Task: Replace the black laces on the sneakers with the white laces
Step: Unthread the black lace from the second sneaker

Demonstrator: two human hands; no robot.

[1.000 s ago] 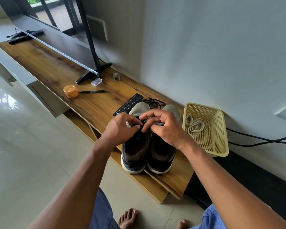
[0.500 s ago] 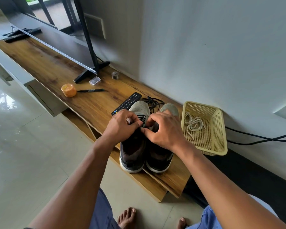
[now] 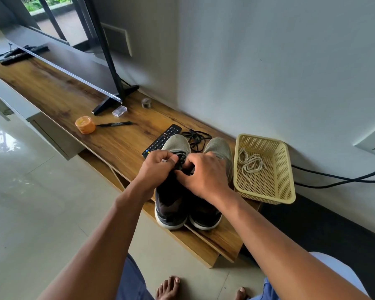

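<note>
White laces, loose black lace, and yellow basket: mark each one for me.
white laces (image 3: pixel 250 162), head view, on the middle coil.
loose black lace (image 3: pixel 195 137), head view, on the tangle behind the sneakers.
yellow basket (image 3: pixel 287 169), head view, on its right wall.

right hand (image 3: pixel 204 174) drawn in beside left hand (image 3: pixel 158 165), over black lace (image 3: pixel 180 158)

Two sneakers are counted on the bench (image 3: pixel 121 146): a left sneaker (image 3: pixel 171 204) and a right sneaker (image 3: pixel 212 211). Also counted are one loose black lace (image 3: pixel 196 137), one yellow basket (image 3: pixel 288 191), one bundle of white laces (image 3: pixel 250 164), one remote control (image 3: pixel 160 140), one pen (image 3: pixel 114 124), one orange tub (image 3: pixel 85 124) and one small clear box (image 3: pixel 119 110). Two hands are seen, a left hand (image 3: pixel 156 167) and a right hand (image 3: pixel 206 174).
</note>
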